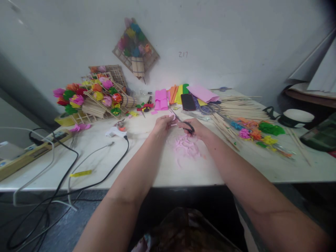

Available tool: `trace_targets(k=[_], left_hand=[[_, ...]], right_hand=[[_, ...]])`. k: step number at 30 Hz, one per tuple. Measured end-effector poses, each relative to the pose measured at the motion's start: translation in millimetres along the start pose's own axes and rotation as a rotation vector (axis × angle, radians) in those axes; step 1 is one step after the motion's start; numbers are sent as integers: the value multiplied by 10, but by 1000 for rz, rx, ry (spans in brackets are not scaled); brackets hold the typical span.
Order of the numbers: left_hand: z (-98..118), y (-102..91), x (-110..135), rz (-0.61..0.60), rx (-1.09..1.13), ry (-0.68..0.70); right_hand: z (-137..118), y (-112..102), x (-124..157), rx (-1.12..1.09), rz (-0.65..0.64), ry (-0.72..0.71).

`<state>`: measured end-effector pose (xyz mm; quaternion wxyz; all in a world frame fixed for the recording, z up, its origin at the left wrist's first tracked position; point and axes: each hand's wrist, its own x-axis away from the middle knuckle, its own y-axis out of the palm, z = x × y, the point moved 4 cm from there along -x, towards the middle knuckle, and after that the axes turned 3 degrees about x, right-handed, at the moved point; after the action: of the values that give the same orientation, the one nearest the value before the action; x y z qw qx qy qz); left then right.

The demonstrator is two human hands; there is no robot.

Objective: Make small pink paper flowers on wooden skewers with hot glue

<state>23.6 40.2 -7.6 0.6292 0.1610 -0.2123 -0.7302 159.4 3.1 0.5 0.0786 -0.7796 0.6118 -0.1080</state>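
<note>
My right hand (195, 128) is closed around the black handles of a pair of scissors (183, 122), whose blades point up and left toward my left hand. My left hand (163, 123) pinches a small piece of pink paper (172, 117) at the blades. Both hands hover over the middle of the white table (147, 168). Pink paper cuttings (187, 147) lie scattered on the table just below my hands.
A glue gun (115, 131) with a black cable lies left of my hands. Stick frames with paper flowers (91, 96) stand at the back left. Coloured paper sheets (181, 94), a phone (188, 102), wooden skewers (238, 112) and finished flowers (259, 133) lie behind and to the right.
</note>
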Motion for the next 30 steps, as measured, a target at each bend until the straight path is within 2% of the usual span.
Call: trace_targets(k=[30], left_hand=[[45,18,33,10,3,-9]], right_hand=[[-44,-3,9,-20,38,-49]])
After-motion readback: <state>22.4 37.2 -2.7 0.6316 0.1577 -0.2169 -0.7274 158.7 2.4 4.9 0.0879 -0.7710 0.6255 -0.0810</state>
